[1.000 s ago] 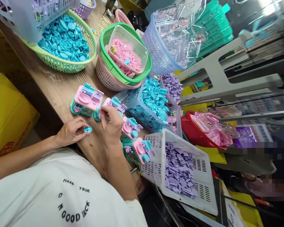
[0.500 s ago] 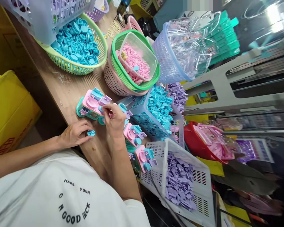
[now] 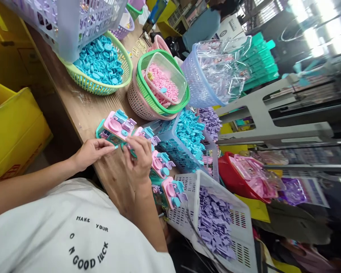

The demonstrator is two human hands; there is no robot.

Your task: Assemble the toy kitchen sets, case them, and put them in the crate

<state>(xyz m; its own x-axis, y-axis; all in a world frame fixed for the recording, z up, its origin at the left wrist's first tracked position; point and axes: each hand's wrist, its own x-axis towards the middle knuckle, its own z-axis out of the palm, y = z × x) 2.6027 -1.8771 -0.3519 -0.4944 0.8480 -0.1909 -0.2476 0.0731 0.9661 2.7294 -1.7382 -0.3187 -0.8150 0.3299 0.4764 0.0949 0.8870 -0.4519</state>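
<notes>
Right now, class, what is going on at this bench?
A person's left hand pinches a small blue part between its fingertips. The right hand is held beside it, in front of the row of pink and teal toy pieces; whether it grips anything is unclear. Baskets of loose blue parts and purple parts stand around.

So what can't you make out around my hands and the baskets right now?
All in the head view:
- Whatever the right hand may hold: hidden by its fingers.
- Shape of the blue piece in the left hand: too small, partly covered by fingertips.
- Near side of the second toy: behind the right hand.
- Top of the pale basket: cut off by the upper edge.
</notes>
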